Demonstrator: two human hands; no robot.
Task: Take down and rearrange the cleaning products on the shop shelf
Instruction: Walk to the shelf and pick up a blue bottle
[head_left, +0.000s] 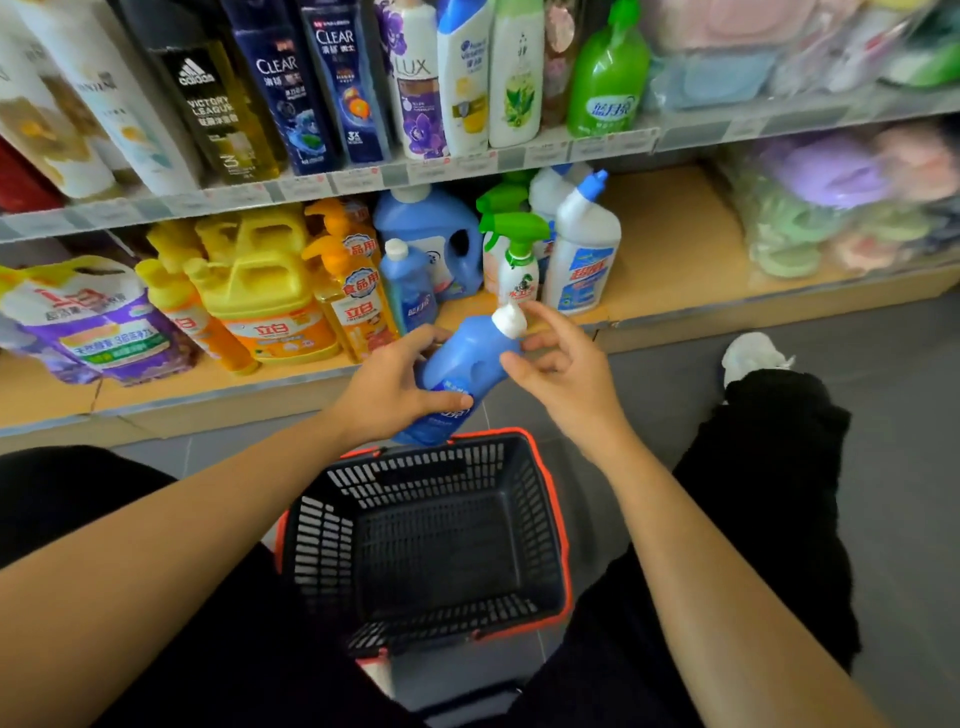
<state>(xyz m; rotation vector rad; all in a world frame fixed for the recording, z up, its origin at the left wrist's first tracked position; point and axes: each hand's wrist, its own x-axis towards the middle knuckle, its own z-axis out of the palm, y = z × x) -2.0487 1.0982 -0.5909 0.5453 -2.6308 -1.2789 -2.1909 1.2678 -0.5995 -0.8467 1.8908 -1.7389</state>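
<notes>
The left hand (395, 389) curls its fingers and thumb round the waist of a smooth blue plastic bottle (467, 358), which is tilted so that its white cap (509, 319) points up toward the right fingertips. The right hand (561, 374) is spread, its fingers loosely bent and holding nothing. Its thumb lies just beside the bottle's rounded shoulder, but contact is unclear. Below the fingers sits a black slatted plastic basket (560, 525) with an orange rim. Beyond the fingertips, a green-triggered spray bottle (517, 260) stands on the tan shelf board (670, 244).

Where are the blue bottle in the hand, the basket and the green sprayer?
blue bottle (467, 356), head view, its body.
basket (415, 467), head view, its far wall.
green sprayer (514, 227), head view, its trigger top.
</notes>
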